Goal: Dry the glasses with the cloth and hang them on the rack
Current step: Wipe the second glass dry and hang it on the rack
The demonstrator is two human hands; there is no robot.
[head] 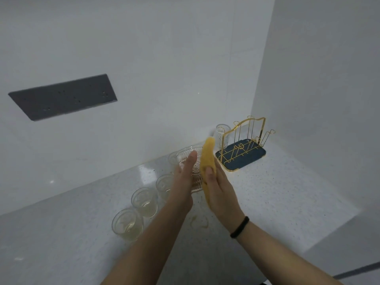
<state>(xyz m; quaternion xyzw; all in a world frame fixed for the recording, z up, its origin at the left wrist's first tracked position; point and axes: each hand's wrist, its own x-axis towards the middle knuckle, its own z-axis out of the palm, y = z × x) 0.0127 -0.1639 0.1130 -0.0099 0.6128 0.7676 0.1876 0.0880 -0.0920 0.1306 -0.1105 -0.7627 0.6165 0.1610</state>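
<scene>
Yellow cloth [208,161] and glass [192,169] between hands.

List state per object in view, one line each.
Held glass: lifted on its side, between both hands.
Yellow cloth: pinched by right hand against the held glass.
Left hand: flat on the held glass.
Rack: one glass hung upside down.
Counter glasses: upright, not yet hung.
</scene>
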